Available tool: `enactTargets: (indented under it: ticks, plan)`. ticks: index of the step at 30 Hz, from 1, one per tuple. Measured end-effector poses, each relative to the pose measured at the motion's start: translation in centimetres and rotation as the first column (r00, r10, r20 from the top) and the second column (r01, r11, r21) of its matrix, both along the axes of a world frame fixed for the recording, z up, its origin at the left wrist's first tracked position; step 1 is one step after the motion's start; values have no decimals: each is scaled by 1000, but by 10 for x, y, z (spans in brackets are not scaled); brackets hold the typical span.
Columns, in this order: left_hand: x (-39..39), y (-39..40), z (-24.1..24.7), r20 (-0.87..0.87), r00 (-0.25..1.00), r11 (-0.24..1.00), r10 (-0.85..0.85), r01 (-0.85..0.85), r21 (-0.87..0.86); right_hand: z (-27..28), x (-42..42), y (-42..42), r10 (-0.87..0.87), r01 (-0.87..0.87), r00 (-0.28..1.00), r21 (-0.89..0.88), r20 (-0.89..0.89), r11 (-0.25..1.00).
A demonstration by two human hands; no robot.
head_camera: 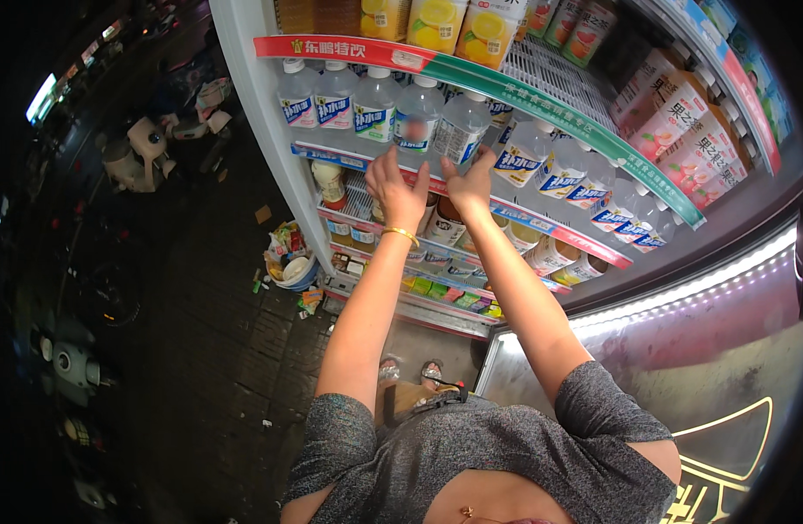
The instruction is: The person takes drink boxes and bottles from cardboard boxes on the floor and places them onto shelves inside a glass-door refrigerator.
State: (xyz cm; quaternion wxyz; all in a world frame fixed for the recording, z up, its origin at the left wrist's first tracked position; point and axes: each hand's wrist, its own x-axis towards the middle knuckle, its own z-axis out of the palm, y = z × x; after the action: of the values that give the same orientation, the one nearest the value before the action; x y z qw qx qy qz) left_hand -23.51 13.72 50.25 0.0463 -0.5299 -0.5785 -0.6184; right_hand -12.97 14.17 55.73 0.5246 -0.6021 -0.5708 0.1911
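Both my hands reach to a shelf of a drinks cooler lined with clear plastic bottles. My left hand (397, 190), a gold bracelet at its wrist, has its fingers spread at the shelf's red front strip (422, 181), below a bottle with a blue-and-white label (416, 118). Close by on the right, my right hand (469, 180) has its thumb and fingers at the base of a bottle turned with its small-print label forward (459, 134); whether it grips that bottle I cannot tell. More bottles with blue labels (519, 154) stand to the right.
Yellow lemon-drink packages (435, 23) and pink-labelled bottles (686, 137) fill the shelf above. Lower shelves hold brown and pale bottles (446, 223). The glass door (637, 367) stands open at right. A full waste bin (296, 270) is beside the cooler; scooters (77, 363) are parked at left.
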Motion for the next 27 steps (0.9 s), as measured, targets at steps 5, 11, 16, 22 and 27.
enactTargets:
  ticks: [5, 11, 16, 22, 27]
  plan:
    - [2, -1, 0, -3, 1000, 1000, 17, -17, 4, -3, -1, -1, -43, 34, 993, 86, 107, 996]
    - [4, 1, -3, -42, 998, 999, 42, -42, -17, 5, -11, -8, -139, 134, 976, 42, 165, 990]
    - [-5, -8, -4, -9, 1000, 999, -29, 29, -42, -20, 10, -25, 7, -31, 996, 277, 88, 960]
    - [-8, -16, 9, -30, 993, 989, -111, 113, 98, -31, 64, -37, -364, 317, 931, 462, 13, 828]
    - [27, -17, 23, -46, 969, 963, -243, 247, 109, -31, 59, -22, -278, 202, 949, 397, 145, 895]
